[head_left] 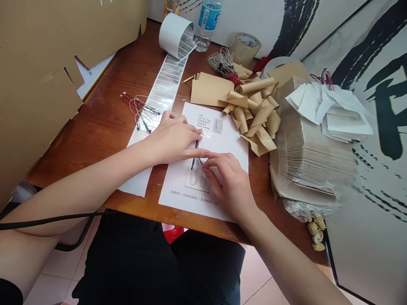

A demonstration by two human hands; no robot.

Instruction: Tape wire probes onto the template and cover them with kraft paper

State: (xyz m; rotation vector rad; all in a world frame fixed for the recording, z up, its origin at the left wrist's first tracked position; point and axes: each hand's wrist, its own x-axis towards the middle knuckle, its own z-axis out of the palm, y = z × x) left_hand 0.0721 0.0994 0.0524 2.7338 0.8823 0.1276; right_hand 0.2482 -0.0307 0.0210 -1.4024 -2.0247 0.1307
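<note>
A printed white sheet (178,182) lies on the brown table, with a small wired part (196,146) on it, its red and black leads running toward the table's front edge. My left hand (178,137) rests across this part, palm down, its fingers spread and touching the sheet. Close against its thumb, my right hand (227,173) has thumb and index finger pinched at the leads; what exactly lies between them is too small to tell. Left of the sheet, several similar wired parts (140,111) lie on a strip of silvery labels (165,80).
A label roll (176,36), water bottle (206,23) and tape roll (245,47) stand at the back. Rolled brown papers (254,110) and a wrapped stack (311,156) topped by white slips (333,110) occupy the right. Cardboard (47,76) rises at left.
</note>
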